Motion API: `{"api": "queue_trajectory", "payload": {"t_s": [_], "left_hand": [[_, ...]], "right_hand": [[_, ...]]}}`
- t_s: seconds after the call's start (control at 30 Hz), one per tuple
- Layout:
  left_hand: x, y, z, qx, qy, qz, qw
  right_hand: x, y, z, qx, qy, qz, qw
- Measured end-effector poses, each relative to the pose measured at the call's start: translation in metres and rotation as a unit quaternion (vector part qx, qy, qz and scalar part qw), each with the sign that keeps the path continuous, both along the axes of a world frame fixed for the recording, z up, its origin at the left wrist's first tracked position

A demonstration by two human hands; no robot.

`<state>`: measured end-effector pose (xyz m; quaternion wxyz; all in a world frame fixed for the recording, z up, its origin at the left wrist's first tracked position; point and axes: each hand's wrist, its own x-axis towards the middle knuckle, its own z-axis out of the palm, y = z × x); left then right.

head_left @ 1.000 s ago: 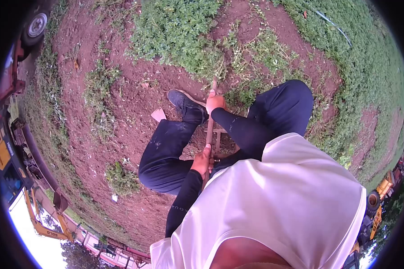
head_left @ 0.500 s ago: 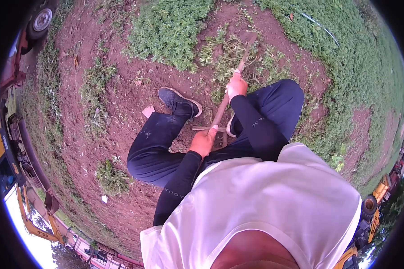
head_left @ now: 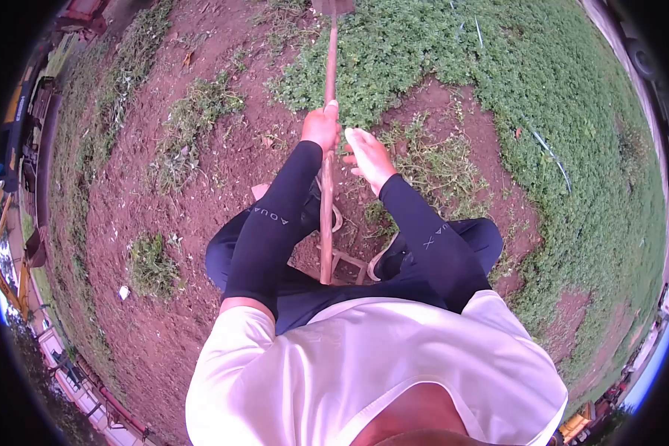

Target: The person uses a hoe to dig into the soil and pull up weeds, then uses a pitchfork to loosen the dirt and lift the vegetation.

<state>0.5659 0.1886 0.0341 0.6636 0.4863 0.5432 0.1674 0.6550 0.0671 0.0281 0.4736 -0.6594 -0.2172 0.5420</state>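
Observation:
A hoe (head_left: pixel 330 67) with a long wooden handle runs up the middle of the view. Its flat blade (head_left: pixel 333 7) is raised at the top edge and partly cut off by it. My left hand (head_left: pixel 321 128) is wrapped round the middle of the handle. Just right of the handle, my right hand (head_left: pixel 370 157) is open, fingers apart, and holds nothing. The handle's lower end hangs near my lap, by a small wooden stool frame (head_left: pixel 347 262) between my legs. Pulled-up weeds (head_left: pixel 442 167) lie on bare soil beyond my right knee.
Dense low green plants (head_left: pixel 557 104) cover the ground ahead and to the right. On the left is reddish soil (head_left: pixel 115 223) with weed clumps (head_left: pixel 154 266). My shoe (head_left: pixel 388 260) is beside the stool. Vehicles and machinery stand along the far edges.
The hoe has swung up and left from the weeds, its blade now raised. My left hand has moved higher with the handle. My right hand has let go of the handle and opened.

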Motion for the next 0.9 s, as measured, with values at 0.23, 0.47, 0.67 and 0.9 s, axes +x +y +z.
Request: {"api": "queue_trajectory", "payload": {"t_s": [0.23,0.47,0.67,0.9], "left_hand": [[-0.006,0.044,-0.086,-0.052,-0.03,0.271,0.961],[-0.015,0.035,-0.186,-0.143,-0.043,0.35,0.925],[-0.017,0.124,-0.206,-0.073,0.084,0.316,0.942],[-0.017,0.184,-0.275,-0.001,0.314,0.235,0.92]], "right_hand": [[-0.01,-0.005,-0.021,-0.086,0.307,0.091,0.943],[-0.013,0.055,-0.093,-0.176,0.242,0.131,0.945],[0.001,0.092,-0.104,-0.248,0.236,0.196,0.919],[-0.006,0.125,-0.139,-0.293,0.175,0.141,0.929]]}}
